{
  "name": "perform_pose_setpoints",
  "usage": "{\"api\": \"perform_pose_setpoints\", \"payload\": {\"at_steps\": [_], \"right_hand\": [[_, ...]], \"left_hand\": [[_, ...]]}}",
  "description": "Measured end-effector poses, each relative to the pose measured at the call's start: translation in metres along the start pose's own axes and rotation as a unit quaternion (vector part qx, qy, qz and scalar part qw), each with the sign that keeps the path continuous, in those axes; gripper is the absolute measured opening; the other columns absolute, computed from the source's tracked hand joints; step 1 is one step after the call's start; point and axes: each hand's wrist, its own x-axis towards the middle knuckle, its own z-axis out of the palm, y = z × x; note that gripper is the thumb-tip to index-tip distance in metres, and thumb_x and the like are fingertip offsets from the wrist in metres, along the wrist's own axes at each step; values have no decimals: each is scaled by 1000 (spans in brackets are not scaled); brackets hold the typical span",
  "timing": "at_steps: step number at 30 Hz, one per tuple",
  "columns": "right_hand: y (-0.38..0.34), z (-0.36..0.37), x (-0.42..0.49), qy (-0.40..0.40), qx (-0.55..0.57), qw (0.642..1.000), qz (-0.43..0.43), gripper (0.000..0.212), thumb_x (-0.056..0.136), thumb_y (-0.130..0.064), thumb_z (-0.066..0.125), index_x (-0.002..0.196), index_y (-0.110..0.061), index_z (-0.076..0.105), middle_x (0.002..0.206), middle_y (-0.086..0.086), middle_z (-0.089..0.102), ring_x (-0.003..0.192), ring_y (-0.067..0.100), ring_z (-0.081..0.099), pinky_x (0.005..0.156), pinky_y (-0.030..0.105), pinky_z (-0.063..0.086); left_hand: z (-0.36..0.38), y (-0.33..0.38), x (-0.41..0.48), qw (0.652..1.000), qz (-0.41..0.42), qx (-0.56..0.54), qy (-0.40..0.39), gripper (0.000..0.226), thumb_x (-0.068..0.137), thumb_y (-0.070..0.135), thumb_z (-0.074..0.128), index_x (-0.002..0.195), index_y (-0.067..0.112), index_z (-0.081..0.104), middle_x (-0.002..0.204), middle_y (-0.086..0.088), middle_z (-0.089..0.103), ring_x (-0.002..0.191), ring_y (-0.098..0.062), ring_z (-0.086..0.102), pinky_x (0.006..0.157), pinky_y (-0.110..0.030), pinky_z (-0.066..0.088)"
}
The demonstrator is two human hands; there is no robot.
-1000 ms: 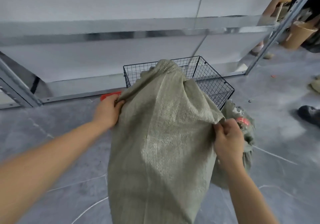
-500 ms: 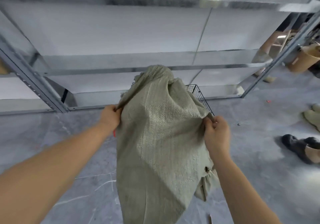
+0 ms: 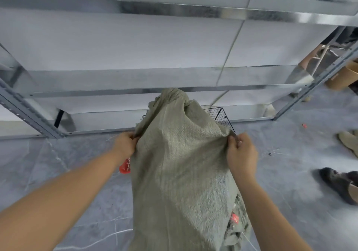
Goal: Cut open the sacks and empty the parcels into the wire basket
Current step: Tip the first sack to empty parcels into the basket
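A coarse, grey-green woven plastic sack (image 3: pixel 180 165) hangs long and limp in the middle, its long axis running from the near bottom edge up and away to a bunched tip over the black wire mesh basket (image 3: pixel 220 116). The left hand (image 3: pixel 125 144) pinches its left edge and the right hand (image 3: pixel 241 154) grips its right edge, both closed on the fabric. The basket stands on the grey floor (image 3: pixel 77 173) by the galvanised metal shelving (image 3: pixel 174 8).

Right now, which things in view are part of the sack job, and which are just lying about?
Job:
- sack, held up by both hands
- left hand, gripping its left edge
- right hand, gripping its right edge
- wire basket, mostly hidden behind the sack
- second sack, lower right

Lying about:
- shelf rack
- dark shoe
- cardboard box
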Motion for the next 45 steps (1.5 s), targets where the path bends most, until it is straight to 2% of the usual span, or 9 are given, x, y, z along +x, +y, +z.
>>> {"api": "perform_pose_setpoints", "payload": {"at_steps": [12,17,20,22,25,29,34,41,45], "right_hand": [[15,88,132,-13,-138,988,61,22,97,-19,42,104,-2,56,101,22,63,96,37,57,66,31,32],[38,145,181,-46,-146,985,83,24,98,-17,40,106,0,55,95,17,60,86,31,53,61,28,30],[55,176,202,-79,-70,986,129,23,98,-16,40,106,0,55,95,14,60,87,29,56,56,26,33],[59,195,215,-120,-32,982,139,26,97,-15,41,118,-4,53,111,13,62,100,28,58,72,30,44],[60,209,225,-182,-48,977,102,37,97,-20,42,132,-9,45,129,9,57,115,27,54,91,37,44],[77,203,219,-227,-84,968,62,37,97,-25,45,130,-9,48,127,7,58,113,22,55,90,32,43],[116,196,196,-271,-137,950,70,32,95,-23,48,124,-10,52,120,4,62,107,20,58,83,26,42],[169,218,179,-323,-261,910,22,43,91,-25,55,132,-14,44,132,7,49,120,26,46,93,36,45],[188,237,184,-365,-355,860,-25,40,93,-27,47,132,-19,42,132,4,47,124,24,40,99,35,40]], "left_hand": [[79,-2,149,986,-123,20,-113,33,93,20,52,111,-5,62,106,-26,65,95,-38,64,82,-41,54],[104,-23,191,980,-188,-32,-51,27,89,28,60,71,7,62,89,-18,67,88,-33,66,86,-43,53],[109,-21,201,986,-140,56,-70,35,86,34,63,106,6,59,106,-11,62,104,-29,59,89,-34,44],[111,-15,207,988,-94,82,-95,46,86,34,62,120,4,52,120,-11,60,113,-28,55,93,-31,40],[106,-3,216,990,-72,86,-86,45,91,40,52,118,4,55,118,-13,61,111,-29,55,90,-32,40],[102,3,217,981,-32,136,-136,39,94,45,41,89,11,58,85,-9,58,81,-23,56,72,-29,43],[109,-13,219,962,10,212,-172,54,88,36,59,133,10,44,135,-10,49,123,-23,48,101,-34,39],[143,-25,234,945,89,284,-137,55,87,22,61,138,14,39,139,-8,42,128,-23,42,106,-37,37],[170,-22,251,924,139,334,-120,55,89,20,58,140,15,37,143,-7,38,131,-23,36,106,-36,36]]}}
